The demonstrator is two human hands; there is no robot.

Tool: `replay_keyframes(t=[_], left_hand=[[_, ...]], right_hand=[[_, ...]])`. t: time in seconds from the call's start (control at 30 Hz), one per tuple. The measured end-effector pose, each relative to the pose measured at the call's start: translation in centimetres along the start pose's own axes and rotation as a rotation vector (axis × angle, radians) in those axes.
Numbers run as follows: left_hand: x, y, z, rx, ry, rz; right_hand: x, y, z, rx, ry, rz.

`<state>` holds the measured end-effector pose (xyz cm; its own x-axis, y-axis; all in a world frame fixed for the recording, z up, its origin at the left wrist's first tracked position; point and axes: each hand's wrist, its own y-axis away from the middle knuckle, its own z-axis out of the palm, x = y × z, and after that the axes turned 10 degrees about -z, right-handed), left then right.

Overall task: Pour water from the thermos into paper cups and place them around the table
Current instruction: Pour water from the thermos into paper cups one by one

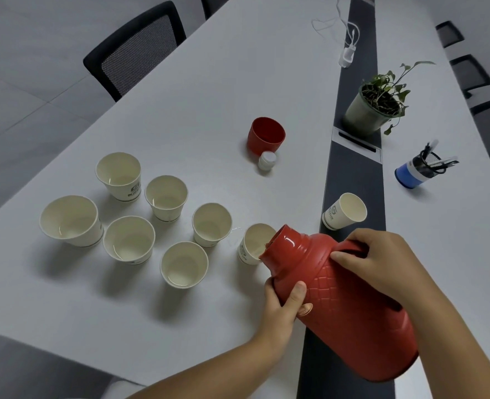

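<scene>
A red thermos [350,306] is tilted to the left, its open mouth over the rim of a paper cup [253,243]. My right hand [381,263] grips the thermos handle from above. My left hand [284,303] holds the thermos body below the neck, thumb on its front. Several paper cups [128,240] stand in a cluster on the white table [180,110] to the left, each showing a little water at the bottom. One more paper cup [346,211] stands apart on the dark centre strip.
The thermos's red lid cup [266,135] and a white stopper [266,160] sit beyond the cups. A potted plant [373,108], a blue pen holder [419,171] and a white charger cable [348,50] lie further right. Black chairs [134,50] line the table's sides.
</scene>
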<state>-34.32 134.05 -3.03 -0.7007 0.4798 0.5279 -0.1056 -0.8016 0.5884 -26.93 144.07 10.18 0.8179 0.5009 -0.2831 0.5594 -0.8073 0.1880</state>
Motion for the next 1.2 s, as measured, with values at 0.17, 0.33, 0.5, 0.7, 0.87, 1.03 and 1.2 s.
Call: replay_keyframes(t=[0.17, 0.33, 0.5, 0.7, 0.87, 1.03, 1.2], left_hand=[[-0.2, -0.1, 0.0, 0.007, -0.001, 0.001], [-0.3, -0.4, 0.0, 0.001, 0.05, 0.003], [-0.3, -0.3, 0.1, 0.022, 0.046, 0.009], [-0.3, -0.4, 0.1, 0.017, 0.044, -0.003], [-0.2, -0.4, -0.1, 0.017, 0.027, -0.009], [0.3, 0.1, 0.0, 0.016, -0.037, 0.041], [1.0, 0.6, 0.3, 0.036, -0.135, 0.098]], right_hand=[[-0.3, -0.2, -0.2, 0.002, 0.013, -0.014], [-0.6, -0.4, -0.3, -0.009, 0.019, -0.027], [-0.6, -0.5, -0.4, -0.002, 0.027, -0.038], [-0.1, -0.5, -0.2, 0.006, 0.027, -0.035], [0.2, -0.1, -0.1, 0.002, -0.001, -0.037], [0.8, 0.7, 0.3, 0.044, -0.094, -0.019], [2.7, 2.6, 0.9, 0.153, -0.259, 0.043]])
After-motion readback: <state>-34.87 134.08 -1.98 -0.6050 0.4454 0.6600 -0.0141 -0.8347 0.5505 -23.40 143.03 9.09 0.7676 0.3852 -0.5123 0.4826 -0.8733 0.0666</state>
